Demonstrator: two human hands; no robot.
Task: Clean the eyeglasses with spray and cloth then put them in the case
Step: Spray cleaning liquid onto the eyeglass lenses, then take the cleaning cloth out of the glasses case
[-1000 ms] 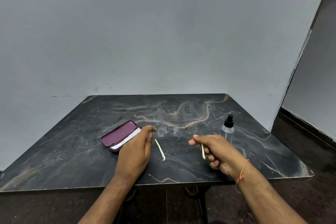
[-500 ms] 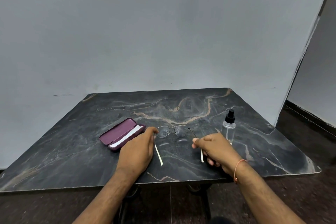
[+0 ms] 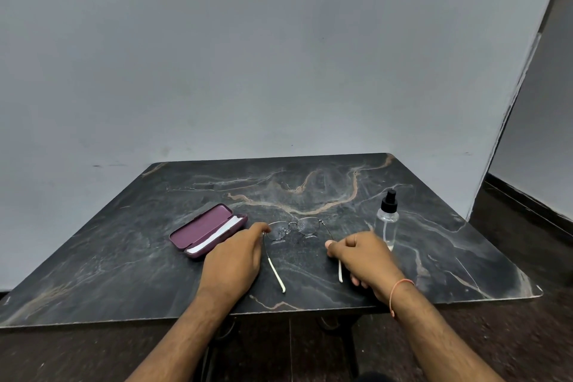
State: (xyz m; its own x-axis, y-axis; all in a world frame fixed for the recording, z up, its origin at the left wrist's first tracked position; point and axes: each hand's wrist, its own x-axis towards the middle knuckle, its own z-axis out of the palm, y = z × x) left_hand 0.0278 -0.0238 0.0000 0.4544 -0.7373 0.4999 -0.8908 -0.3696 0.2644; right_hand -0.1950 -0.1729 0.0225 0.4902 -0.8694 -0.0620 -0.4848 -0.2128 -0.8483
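Thin metal-rimmed eyeglasses (image 3: 293, 229) with white temple tips sit unfolded on the dark marble table (image 3: 124, 257), lenses facing away and spotted with droplets. My left hand (image 3: 234, 260) pinches the left temple near its hinge. My right hand (image 3: 364, 257) pinches the right temple. A maroon case (image 3: 206, 229) lies open just left of my left hand, with a white cloth (image 3: 217, 237) inside it. A clear spray bottle (image 3: 387, 220) with a black nozzle stands upright just beyond my right hand.
A grey wall rises directly behind the table. The table's right corner (image 3: 538, 290) and front edge are close to my forearms. Dark floor and a skirting board lie to the right.
Both hands have lowered the eyeglasses from just above the table down onto its surface. The camera view has tilted slightly.
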